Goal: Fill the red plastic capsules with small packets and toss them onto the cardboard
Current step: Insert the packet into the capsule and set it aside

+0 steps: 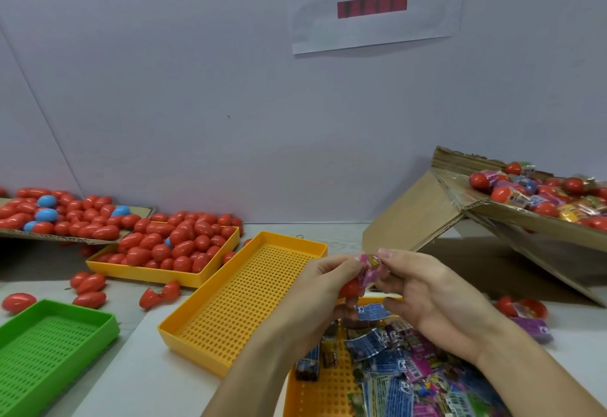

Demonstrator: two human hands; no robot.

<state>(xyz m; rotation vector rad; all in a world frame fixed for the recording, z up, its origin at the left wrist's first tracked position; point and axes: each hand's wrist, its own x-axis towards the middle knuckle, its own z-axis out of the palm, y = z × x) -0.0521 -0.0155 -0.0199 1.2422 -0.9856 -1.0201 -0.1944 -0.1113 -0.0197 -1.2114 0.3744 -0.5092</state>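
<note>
My left hand (317, 288) grips a red capsule half (350, 288) above the near trays. My right hand (427, 295) pinches a small pink packet (371, 267) at the capsule's mouth; part of the packet is hidden by my fingers. A blue packet (372, 312) hangs just below my hands. Several coloured packets (404, 370) fill the near yellow tray (315, 393). Filled red capsules (62, 216) lie heaped on the flat cardboard (138, 211) at the far left.
An empty yellow tray (230, 305) lies in the middle, a green tray (49, 344) at the near left, and a yellow tray (157, 273) of red capsules behind. A tilted cardboard box (427, 209) with capsules and packets stands at the right. Loose capsules (88, 285) dot the table.
</note>
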